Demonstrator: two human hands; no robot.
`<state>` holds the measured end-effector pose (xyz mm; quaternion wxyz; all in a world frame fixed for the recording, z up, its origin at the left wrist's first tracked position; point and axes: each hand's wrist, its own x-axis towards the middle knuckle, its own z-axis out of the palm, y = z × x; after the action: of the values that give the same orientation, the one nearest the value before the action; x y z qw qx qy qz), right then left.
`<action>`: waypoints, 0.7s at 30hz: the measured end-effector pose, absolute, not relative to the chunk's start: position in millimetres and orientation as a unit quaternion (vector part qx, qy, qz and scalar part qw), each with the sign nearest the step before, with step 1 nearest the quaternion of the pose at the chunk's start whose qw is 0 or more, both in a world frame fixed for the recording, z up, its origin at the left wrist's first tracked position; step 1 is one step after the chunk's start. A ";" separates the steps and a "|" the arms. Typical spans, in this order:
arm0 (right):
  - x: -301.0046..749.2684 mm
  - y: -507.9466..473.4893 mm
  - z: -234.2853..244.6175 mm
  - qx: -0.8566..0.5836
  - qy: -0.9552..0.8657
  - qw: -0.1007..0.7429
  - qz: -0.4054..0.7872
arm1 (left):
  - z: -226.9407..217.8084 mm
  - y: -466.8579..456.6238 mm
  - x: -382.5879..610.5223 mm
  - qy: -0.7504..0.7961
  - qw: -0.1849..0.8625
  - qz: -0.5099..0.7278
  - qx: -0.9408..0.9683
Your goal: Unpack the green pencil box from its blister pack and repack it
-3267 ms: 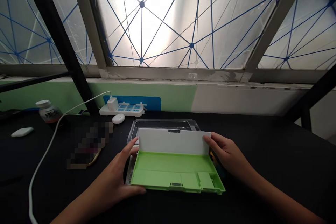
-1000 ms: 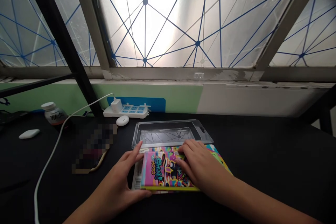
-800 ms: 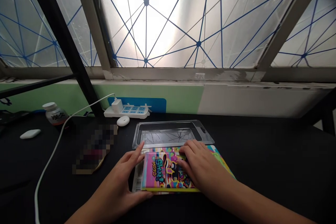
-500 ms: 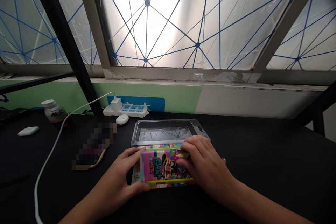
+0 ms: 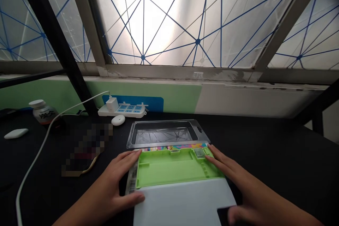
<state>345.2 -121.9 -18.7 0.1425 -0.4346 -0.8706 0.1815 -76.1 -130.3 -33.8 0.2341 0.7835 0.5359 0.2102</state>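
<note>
A pencil case (image 5: 169, 171) lies unfolded in front of me, its light green plastic inside showing shallow compartments and its white lid (image 5: 180, 203) folded down toward me. My left hand (image 5: 123, 176) holds the left side, fingers on the far corner and thumb on the lid. At the right edge, my right hand (image 5: 238, 180) has stretched, spread fingers; a fingertip touches the small compartment in the far right corner. Its thumb is bent by a dark cutout in the lid. A colourful printed card (image 5: 174, 147) shows beneath the case.
Behind the case lies a clear plastic tray (image 5: 164, 123) on the black table (image 5: 278, 155). Further left are a power strip (image 5: 127, 112), a white round case (image 5: 118, 120), a bottle (image 5: 43, 112) and a white cable (image 5: 34, 171). A blurred-out object (image 5: 84, 152) lies near my left hand.
The pencil case was closed with its colourful printed cover showing; now it is open, lid down toward me. My right hand has moved right, off the cover. The view has shifted slightly.
</note>
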 end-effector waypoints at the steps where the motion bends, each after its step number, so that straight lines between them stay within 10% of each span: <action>1: 349.4 -121.3 -23.5 -0.460 -0.856 0.138 0.193 | -35.0 -130.5 -76.5 0.533 0.228 0.213 0.786; 21: 340.6 -110.1 -34.9 -0.544 -0.773 0.214 0.248 | -36.3 -131.2 -88.2 0.497 0.301 0.308 0.753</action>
<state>340.6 -110.1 -34.9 0.2136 -0.5437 -0.7728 0.2481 -88.2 -131.2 -36.3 0.3013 0.7528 0.4974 0.3084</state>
